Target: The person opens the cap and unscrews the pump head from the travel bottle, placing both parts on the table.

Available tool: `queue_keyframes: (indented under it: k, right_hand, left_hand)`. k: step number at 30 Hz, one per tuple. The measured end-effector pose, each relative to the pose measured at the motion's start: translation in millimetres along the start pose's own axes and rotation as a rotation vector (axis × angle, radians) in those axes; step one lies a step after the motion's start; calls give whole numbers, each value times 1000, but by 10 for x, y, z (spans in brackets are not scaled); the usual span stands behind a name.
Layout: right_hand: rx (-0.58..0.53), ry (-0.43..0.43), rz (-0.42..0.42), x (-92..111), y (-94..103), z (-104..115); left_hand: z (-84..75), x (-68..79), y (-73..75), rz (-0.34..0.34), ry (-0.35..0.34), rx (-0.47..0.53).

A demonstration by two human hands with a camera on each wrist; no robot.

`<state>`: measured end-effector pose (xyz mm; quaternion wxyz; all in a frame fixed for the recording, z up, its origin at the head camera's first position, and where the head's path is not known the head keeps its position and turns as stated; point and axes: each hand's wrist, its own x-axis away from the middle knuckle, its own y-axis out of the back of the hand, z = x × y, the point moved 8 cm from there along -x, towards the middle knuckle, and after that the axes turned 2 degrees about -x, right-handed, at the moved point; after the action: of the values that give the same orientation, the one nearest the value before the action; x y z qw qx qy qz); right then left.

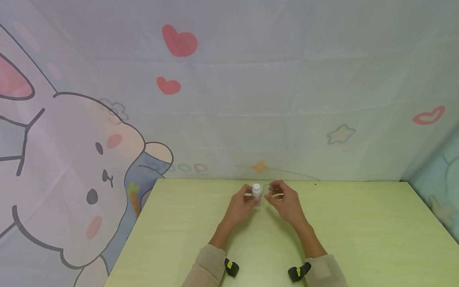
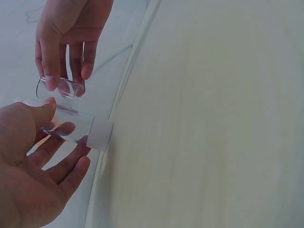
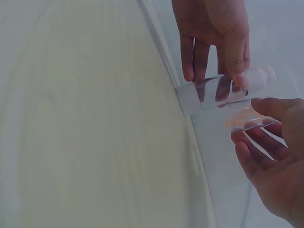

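Note:
My left hand (image 1: 239,206) grips a small clear bottle (image 1: 256,191) with a white top, upright in the head view. In the left wrist view, thumb and fingers wrap the see-through body of the bottle (image 2: 81,127), and a white band circles its lower end. To the right of it, my right hand (image 1: 288,202) pinches a short clear plastic cup or cap (image 3: 249,118) between thumb and fingers. This clear piece is beside the bottle, very close to its side; whether they touch I cannot tell.
A pale yellow-green table (image 1: 358,223) spreads under both hands, which are near its back edge. Behind it hangs a printed cloth (image 1: 229,119) with a rabbit and hearts. Black straps (image 1: 231,267) with yellow marks sit at the wrists.

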<state>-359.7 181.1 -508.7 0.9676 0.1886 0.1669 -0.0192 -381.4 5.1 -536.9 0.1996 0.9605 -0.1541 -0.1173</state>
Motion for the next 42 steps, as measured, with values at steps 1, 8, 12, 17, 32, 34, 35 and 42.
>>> queue_keyframes:
  k: [1,8,12,17,32,34,35,42]
  right_hand:
    - [4,-3,3,0,1,-6]
    - [28,-23,14,-9,-3,-70]
    - [28,-38,16,-12,-5,-103]
    - [40,-41,32,-8,-17,-125]
    - [64,-69,93,1,-79,-183]
    - [68,-71,101,7,-85,-185]
    - [71,-73,102,10,-86,-185]
    - [77,-85,115,25,-87,-192]
  left_hand:
    - [0,-1,0,1,0,1]
    - [20,-9,-10,8,13,1]
    - [37,-12,-14,16,22,3]
    - [40,-8,-6,11,23,10]
    - [34,-7,8,-12,20,10]
    - [42,-3,5,-7,26,12]
    - [45,-2,4,-5,28,12]
    - [39,-3,2,-12,21,14]
